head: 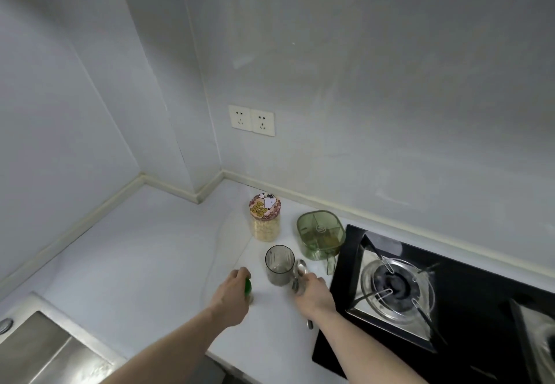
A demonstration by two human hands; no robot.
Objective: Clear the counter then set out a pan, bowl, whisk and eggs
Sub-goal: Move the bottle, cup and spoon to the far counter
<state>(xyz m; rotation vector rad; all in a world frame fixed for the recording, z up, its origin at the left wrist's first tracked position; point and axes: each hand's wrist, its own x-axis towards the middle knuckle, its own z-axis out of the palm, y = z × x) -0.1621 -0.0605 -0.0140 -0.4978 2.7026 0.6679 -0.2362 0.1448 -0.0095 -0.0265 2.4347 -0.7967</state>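
While your left hand [232,289] grips the green item [248,287] and right hand [310,292] the spoons [298,275] beside the cup [279,264], lift straight; keep fingers curled tight.

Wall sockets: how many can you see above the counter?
2. The left socket and the right socket sit side by side on the back wall, above the cartoon-lidded jar. None seems hidden.

There are two hands, a left hand [232,286] and a right hand [312,292]. I count one jar [265,217], one cup [279,264], one green box [320,233] and one spoon [300,269]. The wall has two plugs [251,120], and there is one sink [42,350] and one burner [396,286].
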